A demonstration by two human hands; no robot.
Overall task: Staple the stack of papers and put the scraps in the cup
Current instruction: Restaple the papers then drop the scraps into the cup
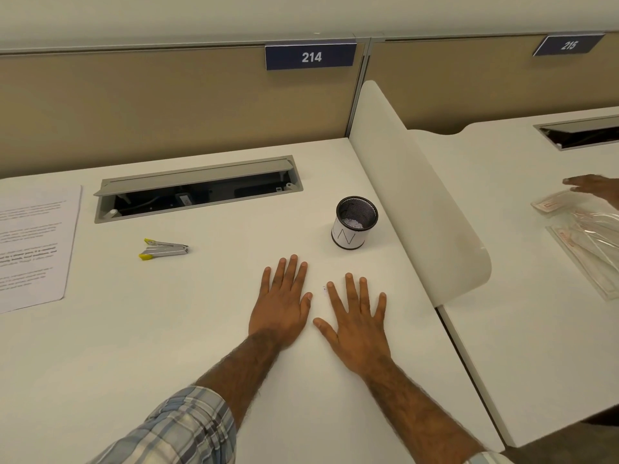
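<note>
My left hand (283,303) and my right hand (356,319) lie flat, palms down, side by side on the white desk (167,346), fingers spread and holding nothing. A black mesh cup (355,224) with a white paper label stands just beyond my right hand; white paper scraps show inside it. A small silver stapler (164,249) with yellow ends lies to the left of my hands. The stack of printed papers (33,246) rests at the desk's far left, partly cut off by the frame edge. A tiny speck (324,289) lies between my hands.
An open grey cable tray (197,189) is sunk into the desk at the back. A curved white divider (418,195) bounds the desk on the right. Beyond it, another person's hand (593,187) touches clear plastic packets (586,236) on the neighbouring desk.
</note>
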